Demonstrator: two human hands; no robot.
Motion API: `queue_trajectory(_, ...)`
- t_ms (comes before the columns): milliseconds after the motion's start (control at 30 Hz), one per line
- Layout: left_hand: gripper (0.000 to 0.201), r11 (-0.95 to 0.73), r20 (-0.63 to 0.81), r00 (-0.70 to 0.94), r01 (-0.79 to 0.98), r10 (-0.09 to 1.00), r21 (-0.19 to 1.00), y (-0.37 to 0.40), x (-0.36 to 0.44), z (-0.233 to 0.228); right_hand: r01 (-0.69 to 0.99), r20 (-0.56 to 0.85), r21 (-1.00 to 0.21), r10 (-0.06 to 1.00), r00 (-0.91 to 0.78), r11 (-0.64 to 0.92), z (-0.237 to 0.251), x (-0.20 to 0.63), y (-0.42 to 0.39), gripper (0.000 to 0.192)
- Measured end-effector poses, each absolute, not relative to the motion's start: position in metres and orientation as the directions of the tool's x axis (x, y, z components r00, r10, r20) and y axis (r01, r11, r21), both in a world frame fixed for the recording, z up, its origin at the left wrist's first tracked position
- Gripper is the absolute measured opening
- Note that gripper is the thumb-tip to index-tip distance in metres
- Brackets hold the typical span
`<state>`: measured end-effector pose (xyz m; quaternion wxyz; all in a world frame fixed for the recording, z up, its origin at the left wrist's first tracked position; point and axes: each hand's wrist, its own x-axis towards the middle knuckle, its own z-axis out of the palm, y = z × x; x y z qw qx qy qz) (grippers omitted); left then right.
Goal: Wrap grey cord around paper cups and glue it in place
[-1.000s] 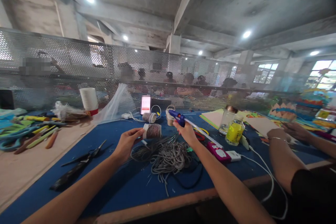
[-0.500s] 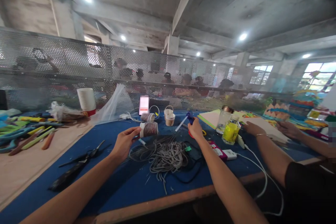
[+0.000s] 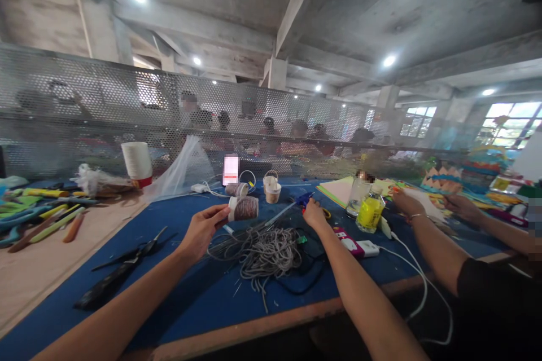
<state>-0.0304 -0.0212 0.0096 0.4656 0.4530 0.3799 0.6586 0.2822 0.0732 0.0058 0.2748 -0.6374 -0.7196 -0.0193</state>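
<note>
Pretty cluttered bench: a heap of grey cord [image 3: 266, 250] sits right between the arms, black scissors [image 3: 127, 264] off to the left, a yellow bottle [image 3: 370, 211] and a co-worker's hand [image 3: 407, 201] on the right. Left hand [image 3: 202, 229] pinches a cord-wrapped cup [image 3: 243, 208] above the blue mat [image 3: 186, 293]. Right hand [image 3: 314, 214] grips the blue glue gun [image 3: 296, 203], which has dropped from held-up a second ago to down near the mat

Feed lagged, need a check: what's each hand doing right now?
Left hand: closed on the cord-wrapped cup, held up off the table.
Right hand: closed on the blue glue gun, its tip pointing left.
</note>
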Motion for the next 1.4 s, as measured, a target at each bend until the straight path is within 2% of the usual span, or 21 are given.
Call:
queue_trajectory(133, 0.028, -0.258, 0.237, -0.11, -0.269, 0.965, 0.928, -0.022, -0.029, 0.009, 0.951, 0.39, -0.284, 0.921, -0.003, 0.123, 0.008, 0.28, 0.068, 0.026)
queue_trajectory(267, 0.027, -0.251, 0.23, -0.107, -0.263, 0.967, 0.932, -0.021, -0.029, 0.007, 0.968, 0.376, -0.244, 0.926, 0.031, 0.067, 0.004, 0.276, 0.071, 0.034)
queue_trajectory(367, 0.028, -0.252, 0.232, -0.106, -0.25, 0.967, 0.935, -0.021, -0.029, 0.007, 0.978, 0.368, -0.21, 0.928, 0.066, 0.014, 0.0, 0.274, 0.076, 0.034)
queue_trajectory(467, 0.03, -0.237, 0.217, -0.107, -0.236, 0.97, 0.943, -0.023, -0.028, 0.008, 0.984, 0.406, -0.18, 0.91, 0.081, -0.007, 0.002, 0.272, 0.077, 0.029)
queue_trajectory(533, 0.03, -0.228, 0.211, -0.095, -0.239, 0.973, 0.944, -0.024, -0.027, 0.008, 0.978, 0.498, -0.199, 0.866, 0.049, 0.059, 0.007, 0.267, 0.077, 0.026)
queue_trajectory(600, 0.029, -0.222, 0.209, -0.078, -0.242, 0.975, 0.945, -0.024, -0.026, 0.009, 0.931, 0.577, -0.272, 0.816, -0.045, 0.243, 0.013, 0.258, 0.074, 0.022)
queue_trajectory(700, 0.03, -0.207, 0.193, -0.079, -0.224, 0.978, 0.953, -0.023, -0.025, 0.008, 0.648, 0.594, -0.452, 0.749, -0.294, 0.613, 0.02, 0.238, 0.064, 0.024)
queue_trajectory(767, 0.03, -0.195, 0.179, -0.093, -0.201, 0.979, 0.96, -0.022, -0.025, 0.006, 0.426, 0.607, -0.545, 0.69, -0.394, 0.722, 0.022, 0.224, 0.053, 0.029)
queue_trajectory(833, 0.031, -0.191, 0.176, -0.094, -0.18, 0.98, 0.965, -0.022, -0.025, 0.006, 0.306, 0.595, -0.594, 0.662, -0.456, 0.744, 0.022, 0.213, 0.042, 0.031)
queue_trajectory(900, 0.031, -0.192, 0.18, -0.083, -0.168, 0.98, 0.967, -0.022, -0.024, 0.005, 0.266, 0.603, -0.59, 0.635, -0.482, 0.762, 0.022, 0.207, 0.033, 0.031)
queue_trajectory(1067, 0.03, -0.201, 0.195, -0.055, -0.142, 0.979, 0.969, -0.026, -0.021, 0.006, 0.281, 0.642, -0.547, 0.611, -0.463, 0.789, 0.024, 0.204, 0.027, 0.025)
queue_trajectory(1267, 0.031, -0.194, 0.192, -0.043, -0.047, 0.98, 0.98, -0.026, -0.018, 0.003, 0.267, 0.64, -0.568, 0.622, -0.451, 0.778, 0.025, 0.203, 0.027, 0.015)
queue_trajectory(1400, 0.029, -0.182, 0.181, -0.021, -0.045, 0.983, 0.982, -0.027, -0.018, 0.003, 0.263, 0.639, -0.574, 0.625, -0.448, 0.776, 0.026, 0.203, 0.026, 0.014)
